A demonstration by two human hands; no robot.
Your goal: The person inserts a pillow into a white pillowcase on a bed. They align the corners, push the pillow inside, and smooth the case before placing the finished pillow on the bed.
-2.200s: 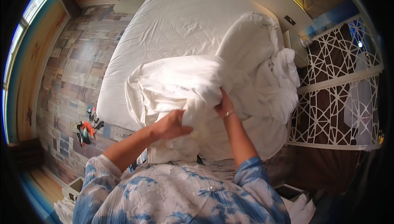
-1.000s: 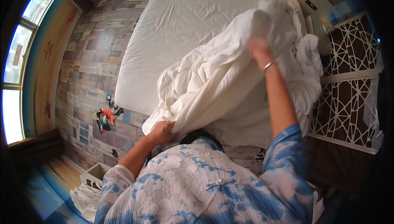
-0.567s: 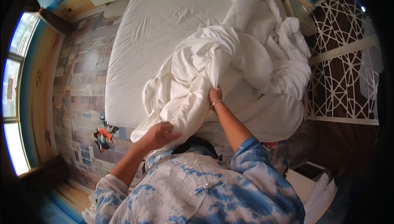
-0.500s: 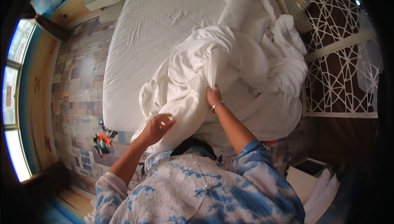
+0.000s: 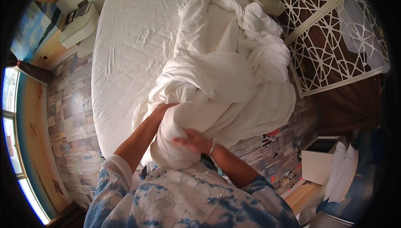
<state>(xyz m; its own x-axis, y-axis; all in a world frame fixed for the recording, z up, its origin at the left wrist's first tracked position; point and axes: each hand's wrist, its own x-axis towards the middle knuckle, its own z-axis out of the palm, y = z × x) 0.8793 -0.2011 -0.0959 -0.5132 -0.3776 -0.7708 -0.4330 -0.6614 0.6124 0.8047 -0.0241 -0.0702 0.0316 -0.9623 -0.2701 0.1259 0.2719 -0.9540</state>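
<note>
A white duvet (image 5: 213, 73) lies bunched along the right side of the bed, its near end hanging over the edge against my body. My left hand (image 5: 164, 109) grips a fold of it, fingers partly hidden by the cloth. Lower and to the right, my right hand (image 5: 194, 141), a bracelet on its wrist, is somewhat blurred. Its fingers are stretched out against the hanging part of the duvet without closing on it.
The bed (image 5: 121, 61) has a wrinkled white sheet. Bedside cabinets (image 5: 81, 27) flank its far end. A white lattice screen (image 5: 330, 40) stands on the right, with a white box-shaped cabinet (image 5: 317, 161) nearer me. Small items litter the patterned floor (image 5: 250, 157).
My right hand has let go of its raised fold and come down nearer my body. My left hand has moved up onto the duvet and taken hold. The view has turned.
</note>
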